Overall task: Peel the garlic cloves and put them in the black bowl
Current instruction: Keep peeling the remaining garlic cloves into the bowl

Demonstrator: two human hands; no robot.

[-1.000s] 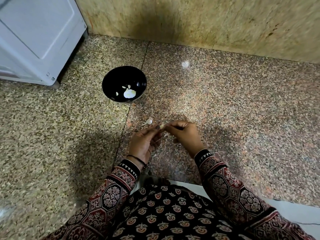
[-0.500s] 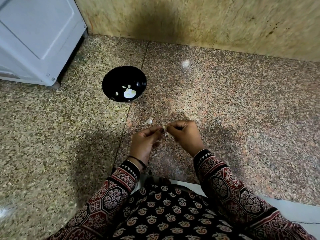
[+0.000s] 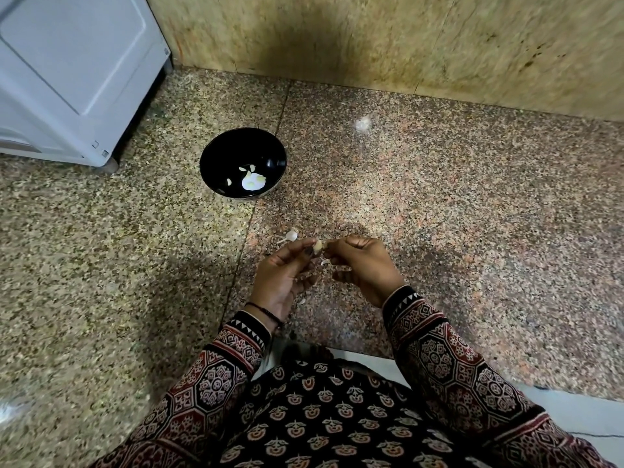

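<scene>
Left hand [image 3: 283,275] pinching garlic clove [image 3: 317,246] at fingertips, right hand [image 3: 363,268] nipping its other end. So both grips closed on it, low over floor. Tip imo: firm left pinch, pull skin off in strips. Skin scraps [image 3: 291,235] just beyond. Black bowl [image 3: 236,146] further out, few pale pieces inside, only scraps between. White cabinet [image 3: 77,72] far left.

Left hand [image 3: 280,278]: palm turned inward, fingertips pinching the garlic clove [image 3: 317,246].
Right hand [image 3: 364,268]: fingers curled, pinching the clove's other end.
</scene>
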